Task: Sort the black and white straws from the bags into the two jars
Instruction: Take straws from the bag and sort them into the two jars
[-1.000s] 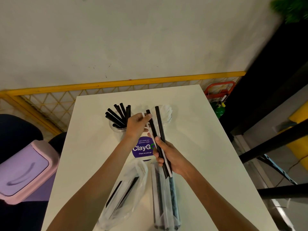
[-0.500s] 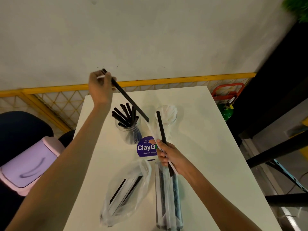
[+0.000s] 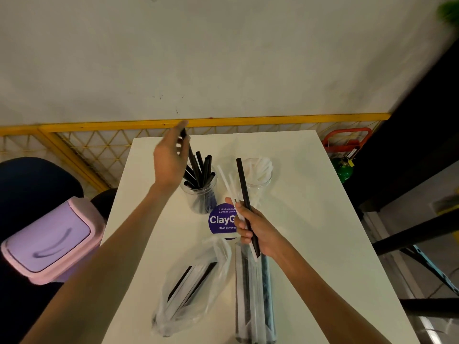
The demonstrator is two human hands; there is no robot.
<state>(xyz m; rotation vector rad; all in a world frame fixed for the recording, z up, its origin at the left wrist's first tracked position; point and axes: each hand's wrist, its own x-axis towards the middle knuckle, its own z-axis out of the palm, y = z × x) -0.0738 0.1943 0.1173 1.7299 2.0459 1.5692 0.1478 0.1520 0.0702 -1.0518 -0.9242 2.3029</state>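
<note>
My left hand (image 3: 170,157) pinches the top of a black straw (image 3: 192,160) whose lower end stands inside the left jar (image 3: 198,194) among several black straws. My right hand (image 3: 253,227) grips a bundle: one black straw (image 3: 242,182) and a few white straws (image 3: 227,182), pointing up and away from me. The right jar (image 3: 258,180) holds white straws. Two clear plastic bags lie near me on the white table (image 3: 310,219): a crumpled left bag (image 3: 191,286) and a long right bag (image 3: 255,299), both with black and white straws inside.
A round purple ClayGo sticker (image 3: 221,219) lies on the table between jars and bags. A pink-lidded bin (image 3: 49,242) stands at the left of the table. A yellow mesh fence (image 3: 99,145) runs behind the table, and dark shelving rises at the right.
My left hand pulled one black straw out of the right hand's bundle, lifted it high to the left, then brought it down into the left jar. My right hand stayed in place.
</note>
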